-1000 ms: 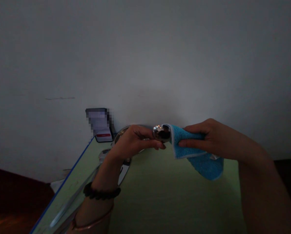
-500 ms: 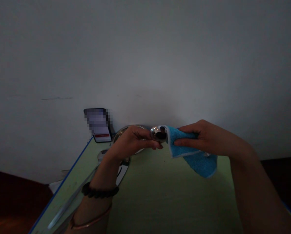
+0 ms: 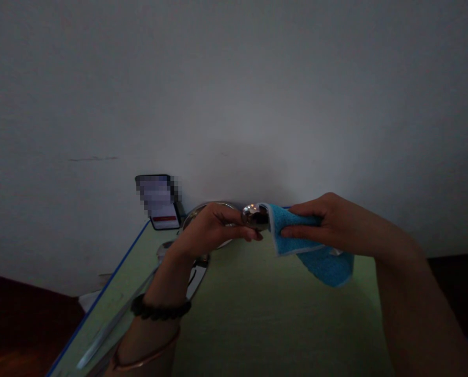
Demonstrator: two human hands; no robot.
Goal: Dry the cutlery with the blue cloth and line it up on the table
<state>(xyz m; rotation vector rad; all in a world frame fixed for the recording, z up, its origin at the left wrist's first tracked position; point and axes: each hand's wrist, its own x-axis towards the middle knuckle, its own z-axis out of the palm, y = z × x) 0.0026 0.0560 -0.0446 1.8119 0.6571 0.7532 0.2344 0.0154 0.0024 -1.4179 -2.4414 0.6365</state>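
My left hand (image 3: 212, 229) pinches the left end of a shiny, rounded metal utensil (image 3: 253, 215), held above the table. Its bulging end looks like a spoon bowl, but a blue cloth (image 3: 283, 230) with a pale edge covers the rest. Fingers and thumb of my right hand (image 3: 316, 222) are closed on the folded cloth, which wraps the utensil's right part. A loose flap of the cloth hangs below this hand. What lies inside the cloth is hidden.
Behind my left hand sits a round metal dish or lid (image 3: 195, 212). A phone (image 3: 157, 201) leans on the wall at the back left. Under my left forearm lie metal utensils, one with a long handle (image 3: 112, 327). The pale green table (image 3: 281, 319) has a blue edge.
My right hand and the blue cloth have shifted very slightly to the right along the utensil. My left hand keeps its pinch in the same place.
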